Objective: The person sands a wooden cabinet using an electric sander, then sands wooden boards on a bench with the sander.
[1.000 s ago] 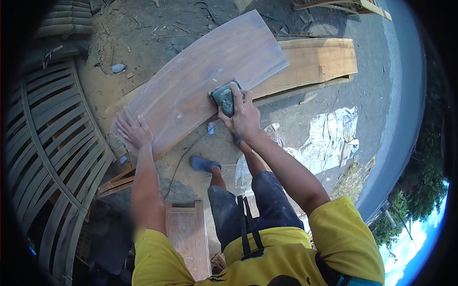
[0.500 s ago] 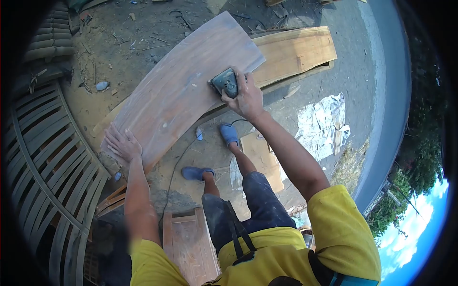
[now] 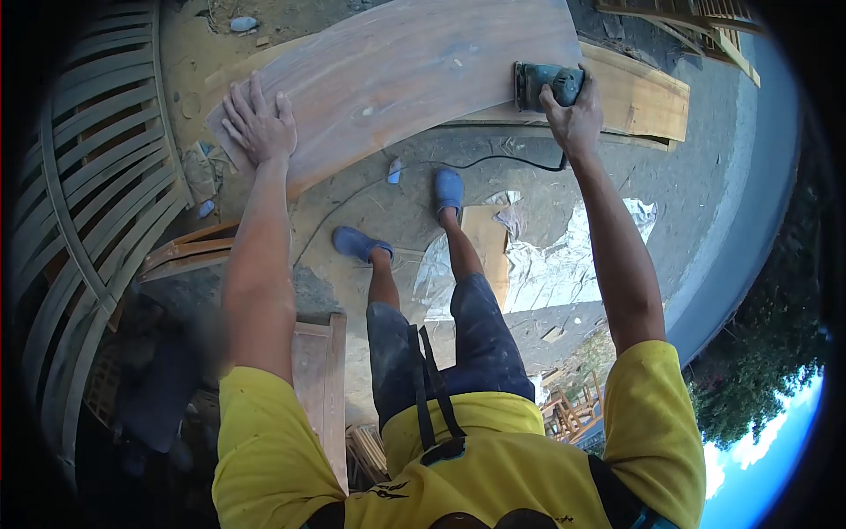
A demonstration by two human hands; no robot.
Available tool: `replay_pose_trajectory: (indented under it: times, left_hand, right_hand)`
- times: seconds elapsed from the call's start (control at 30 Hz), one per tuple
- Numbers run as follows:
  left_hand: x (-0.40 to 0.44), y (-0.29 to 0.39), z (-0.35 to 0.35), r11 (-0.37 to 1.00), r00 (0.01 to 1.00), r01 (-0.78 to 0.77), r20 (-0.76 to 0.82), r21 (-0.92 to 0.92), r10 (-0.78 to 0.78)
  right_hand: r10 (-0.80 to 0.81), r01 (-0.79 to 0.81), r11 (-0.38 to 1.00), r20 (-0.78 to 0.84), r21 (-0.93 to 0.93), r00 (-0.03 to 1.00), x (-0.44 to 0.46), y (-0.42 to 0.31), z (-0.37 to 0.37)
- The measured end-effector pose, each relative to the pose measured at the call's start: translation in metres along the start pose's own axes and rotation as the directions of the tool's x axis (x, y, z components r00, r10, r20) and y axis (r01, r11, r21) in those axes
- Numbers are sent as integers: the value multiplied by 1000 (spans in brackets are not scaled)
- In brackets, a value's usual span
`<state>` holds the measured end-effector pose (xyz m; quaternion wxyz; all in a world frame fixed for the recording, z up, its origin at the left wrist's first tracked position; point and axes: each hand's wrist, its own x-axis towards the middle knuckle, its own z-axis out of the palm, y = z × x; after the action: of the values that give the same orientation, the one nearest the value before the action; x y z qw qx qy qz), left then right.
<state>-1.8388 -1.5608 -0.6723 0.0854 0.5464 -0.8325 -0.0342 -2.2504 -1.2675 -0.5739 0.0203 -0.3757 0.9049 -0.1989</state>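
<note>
A wide, dusty wooden board [image 3: 397, 70] reaches across the top of the head view. Near its left end my left hand [image 3: 260, 125] lies flat on the surface with fingers spread. My right hand [image 3: 577, 116] is wrapped around a dark green electric sander [image 3: 536, 85], which rests at the board's right end, close to its near edge. A black cord [image 3: 493, 160] trails from the sander down and left along the ground. Under the board lies a second, yellower plank [image 3: 639, 95], its right end sticking out.
Curved slatted wooden furniture [image 3: 106, 132] stands at left. Below the board, white sheeting [image 3: 555, 264] and a flat brown panel [image 3: 486, 242] lie on the dirt near my blue clogs [image 3: 448, 192]. A wooden piece [image 3: 322, 379] is beside my legs. A paved road [image 3: 749, 185] runs along the right.
The sander, in my right hand, has moved right along the board to its right end and turned. My left hand remains flat near the left end. The camera view has shifted.
</note>
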Motion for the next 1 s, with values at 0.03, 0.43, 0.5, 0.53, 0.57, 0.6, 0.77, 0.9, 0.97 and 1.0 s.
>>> replay_pose_trajectory:
  times: [0.03, 0.43, 0.5, 0.53, 0.57, 0.6, 0.77, 0.9, 0.97, 1.0]
  left_hand:
    - [-2, -2, -1, 1000, 1000, -16, -18, -23, 16]
    - [-396, -33, -157, 610, 706, 691, 541, -388, -456]
    - [-495, -23, -183, 623, 231, 771, 853, 133, -468]
    - [-527, -14, -203, 613, 58, 760, 919, 213, -391]
    - [-546, -8, -212, 615, -117, 735, 947, 286, -300]
    - [-544, -3, -212, 606, -117, 744, 948, 281, -296]
    - [-566, -23, -176, 619, 21, 728, 893, 295, -450]
    - [-458, -70, -114, 576, 699, 700, 571, -423, -430]
    - [-353, -87, -96, 430, 718, 695, 518, -577, -465]
    - [-303, -94, -91, 435, 765, 639, 465, -635, -446]
  right_hand:
    - [-38, 38, 999, -8, 19, 999, -12, -15, 4]
    - [-70, 54, 994, 190, 91, 979, -118, -222, 51]
    - [-62, 39, 993, 215, 109, 975, -139, -253, 60]
    - [-66, 37, 992, 251, 118, 966, -149, -269, 63]
    - [-83, 54, 991, 254, 120, 964, -158, -284, 69]
    - [-101, 69, 989, 271, 128, 957, -170, -297, 75]
    - [-119, 72, 986, 344, 148, 931, -212, -372, 102]
    - [-150, 89, 981, 373, 175, 916, -214, -399, 106]
    - [-92, 30, 986, 384, 165, 919, -195, -394, 101]
    - [-62, 9, 990, 386, 139, 920, -187, -386, 97]
